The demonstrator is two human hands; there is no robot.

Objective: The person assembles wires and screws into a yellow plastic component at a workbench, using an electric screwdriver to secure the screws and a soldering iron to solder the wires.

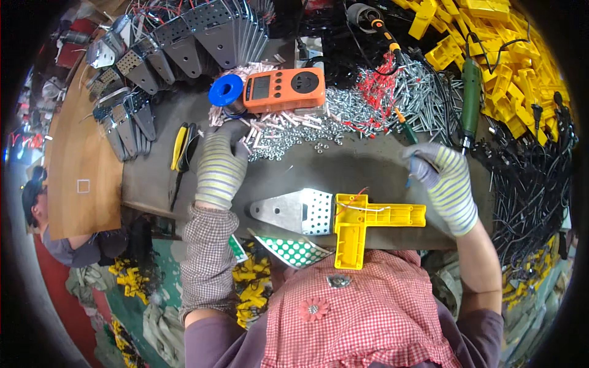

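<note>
From where I stand, the piece being worked on, a yellow T-shaped housing (351, 236) butted against a tapered metal plate (279, 210), lies open-side up at the near edge of the bench, with neither hand touching it. A white wire (368, 208) runs loosely across its hollow. The gloved left hand (221, 164) is at the far side, its fingertips by the pale pink sleeves (254, 132); I can't tell whether they pinch anything. The right hand (443, 178) hovers above the bench on the other side, fingers curled beside a dark green-handled tool (405, 127), and I can't make out whether they clamp it or only pass near. I'd judge this to be the gathering step, picking up a small part and perhaps a tool for the open housing. The next move, I reckon, calls for bringing both hands back to it and tucking the wire clear of the edges.
</note>
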